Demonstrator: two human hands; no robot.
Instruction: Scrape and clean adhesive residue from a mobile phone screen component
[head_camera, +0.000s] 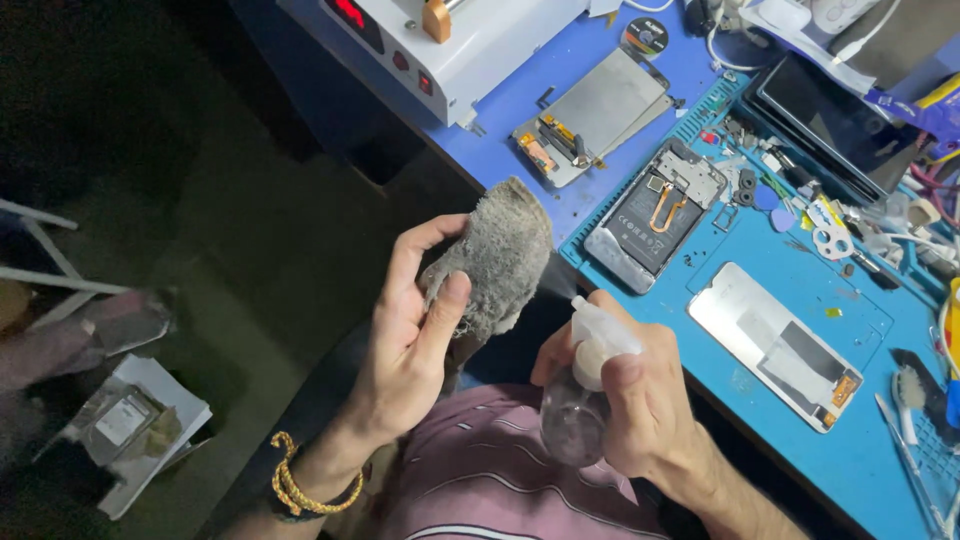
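Grey fuzzy cloth (497, 255) in left hand (405, 345); right hand (640, 395) grips clear spray bottle (580, 400).

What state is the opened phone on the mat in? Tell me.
Open: the phone lies back off on the blue mat, its battery and orange flex cable exposed.

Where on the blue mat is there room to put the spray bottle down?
Bare mat lies near the front edge, between the screen panel and the brush. A small patch sits between the open phone and that panel. The far right is crowded with small parts.
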